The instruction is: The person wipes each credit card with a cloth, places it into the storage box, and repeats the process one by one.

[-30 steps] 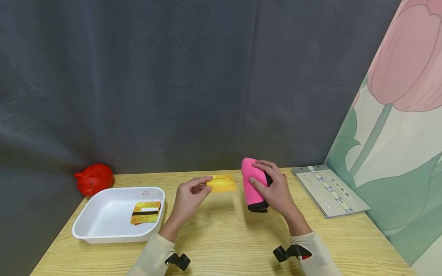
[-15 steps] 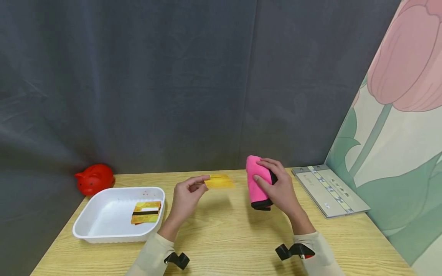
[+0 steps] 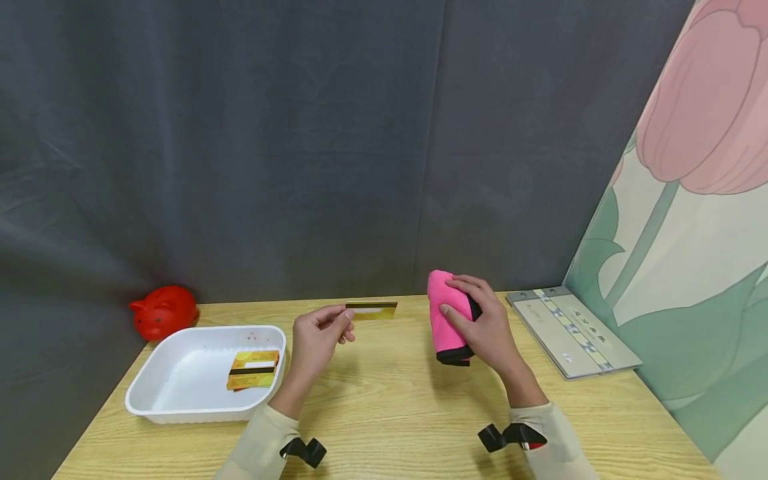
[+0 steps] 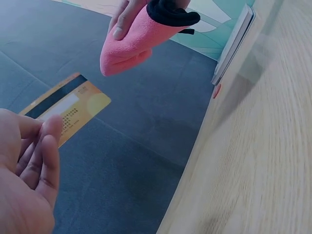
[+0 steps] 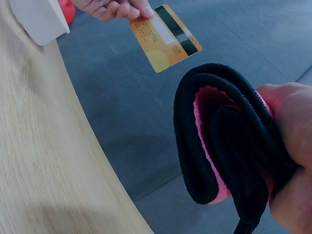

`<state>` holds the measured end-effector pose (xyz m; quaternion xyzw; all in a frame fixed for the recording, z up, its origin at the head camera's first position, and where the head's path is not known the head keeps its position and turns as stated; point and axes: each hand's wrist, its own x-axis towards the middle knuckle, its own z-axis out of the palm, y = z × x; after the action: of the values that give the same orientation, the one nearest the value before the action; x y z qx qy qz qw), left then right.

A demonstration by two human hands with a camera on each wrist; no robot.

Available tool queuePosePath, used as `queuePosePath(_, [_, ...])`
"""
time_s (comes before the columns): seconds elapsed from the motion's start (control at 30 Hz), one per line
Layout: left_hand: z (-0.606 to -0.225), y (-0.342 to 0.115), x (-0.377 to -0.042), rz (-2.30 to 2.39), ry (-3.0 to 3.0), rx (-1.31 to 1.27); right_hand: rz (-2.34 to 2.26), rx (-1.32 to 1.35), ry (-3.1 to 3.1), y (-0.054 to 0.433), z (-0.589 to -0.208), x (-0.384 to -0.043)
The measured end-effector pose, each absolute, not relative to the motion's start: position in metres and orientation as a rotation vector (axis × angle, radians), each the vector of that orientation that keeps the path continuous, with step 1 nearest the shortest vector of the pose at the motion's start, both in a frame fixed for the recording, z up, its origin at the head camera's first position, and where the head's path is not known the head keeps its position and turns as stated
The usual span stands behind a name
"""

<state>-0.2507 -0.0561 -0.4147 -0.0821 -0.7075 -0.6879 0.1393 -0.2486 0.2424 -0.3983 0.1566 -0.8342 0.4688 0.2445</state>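
Note:
My left hand (image 3: pixel 318 337) pinches a yellow bank card (image 3: pixel 372 311) by its left end, above the table. The card's back, with a black stripe and a white strip, shows in all views; in the left wrist view the bank card (image 4: pixel 73 105) is seen close up. Across from it, my right hand (image 3: pixel 483 323) grips a folded pink cloth (image 3: pixel 445 313) with black edging. From the right wrist, the cloth's folded black edge (image 5: pixel 183 141) faces the camera in several layers. Card and cloth are apart.
At the left, a white plastic tray (image 3: pixel 144 393) contains a few yellow cards (image 3: pixel 253 370). A red piggy bank (image 3: pixel 165 312) stands behind it. A grey binder-like book (image 3: pixel 573 333) lies at the right. Behind the wooden table (image 3: pixel 384 427) hangs a dark curtain (image 3: pixel 300 147).
The card in my left hand has turned over, from its plain yellow face to its striped back, and shifted slightly left. My right hand moved a little right with the cloth, then stayed still.

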Motion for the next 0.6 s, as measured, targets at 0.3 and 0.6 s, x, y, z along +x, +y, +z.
queuePosePath(0.3, [-0.4149,-0.0581,-0.2502,-1.781,-2.089,-0.194,1.264,0.428,-2.278,0.2416,-0.3983,-0.2482])
queuePosePath(0.6, [-0.4137,-0.0592,-0.2514,-1.951,-2.087,-0.137,1.257,0.427,-2.280,0.2420,-0.3994,-0.2489])
